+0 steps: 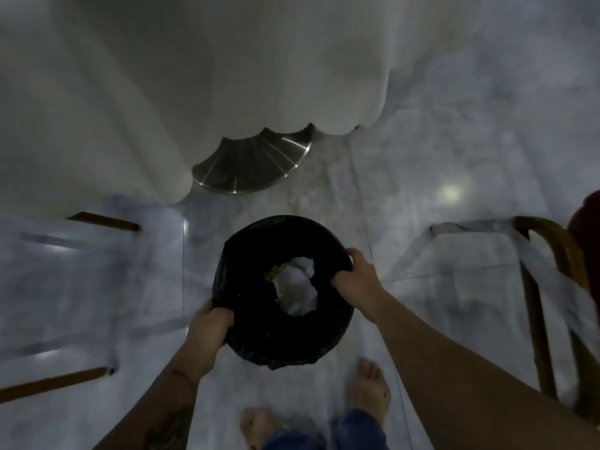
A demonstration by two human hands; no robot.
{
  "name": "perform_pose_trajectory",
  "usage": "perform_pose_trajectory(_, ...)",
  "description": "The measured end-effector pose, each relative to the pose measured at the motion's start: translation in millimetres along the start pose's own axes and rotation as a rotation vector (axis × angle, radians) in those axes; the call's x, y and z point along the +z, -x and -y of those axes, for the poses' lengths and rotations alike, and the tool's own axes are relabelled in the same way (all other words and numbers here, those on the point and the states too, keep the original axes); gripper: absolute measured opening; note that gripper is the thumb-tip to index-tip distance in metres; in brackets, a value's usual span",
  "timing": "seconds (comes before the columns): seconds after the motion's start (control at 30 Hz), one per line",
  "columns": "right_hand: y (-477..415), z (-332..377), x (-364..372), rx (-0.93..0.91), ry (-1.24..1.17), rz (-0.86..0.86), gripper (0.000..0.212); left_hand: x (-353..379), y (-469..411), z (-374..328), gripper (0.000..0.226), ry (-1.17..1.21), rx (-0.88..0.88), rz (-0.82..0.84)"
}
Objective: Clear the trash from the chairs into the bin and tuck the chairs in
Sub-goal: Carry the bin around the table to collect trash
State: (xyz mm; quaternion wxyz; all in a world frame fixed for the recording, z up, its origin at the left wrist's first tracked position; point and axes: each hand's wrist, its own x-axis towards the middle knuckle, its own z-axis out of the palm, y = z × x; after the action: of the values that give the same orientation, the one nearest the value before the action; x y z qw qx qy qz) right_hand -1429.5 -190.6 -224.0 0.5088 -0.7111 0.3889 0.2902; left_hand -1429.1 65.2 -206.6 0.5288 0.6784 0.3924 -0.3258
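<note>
A round bin lined with a black bag hangs above the marble floor in front of me. Crumpled white and yellowish trash lies at its bottom. My left hand grips the bin's near-left rim. My right hand grips the right rim. A chair with a gold metal frame and a dark red seat stands at the right edge. Gold legs of another chair show at the left, blurred.
A white tablecloth hangs over the table ahead, with the table's shiny metal base showing under its hem. My bare feet stand on the grey marble floor just behind the bin.
</note>
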Motion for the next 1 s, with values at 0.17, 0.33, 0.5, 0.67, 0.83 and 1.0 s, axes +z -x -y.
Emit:
perform_pose_trajectory(0.17, -7, -4, 13, -0.081, 0.062, 0.017, 0.081, -1, -26, -3, 0.06, 0.013, -0.044, 0.022)
perform_pose_trajectory(0.33, -5, -6, 21, -0.15, 0.05, -0.015, 0.077, 2, -35, -4, 0.052, 0.074, -0.062, -0.009)
perform_pose_trajectory(0.5, 2, 1, 12, -0.208, 0.059, 0.033, 0.065, -10, -36, -6, 0.048, -0.041, -0.079, -0.007)
perform_pose_trajectory(0.67, 37, -5, -1, -0.15, 0.022, 0.061, 0.055, -12, -3, -13, 0.067, -0.275, 0.047, -0.114)
perform_pose_trajectory(0.83, 109, -9, -33, -0.069, -0.194, -0.135, 0.044, 5, 54, -40, 0.04, -0.242, 0.089, 0.049)
perform_pose_trajectory(1.0, 192, 1, -99, -0.03, -0.463, -0.351, 0.033, 49, 139, -102, 0.034, -0.42, 0.209, 0.332)
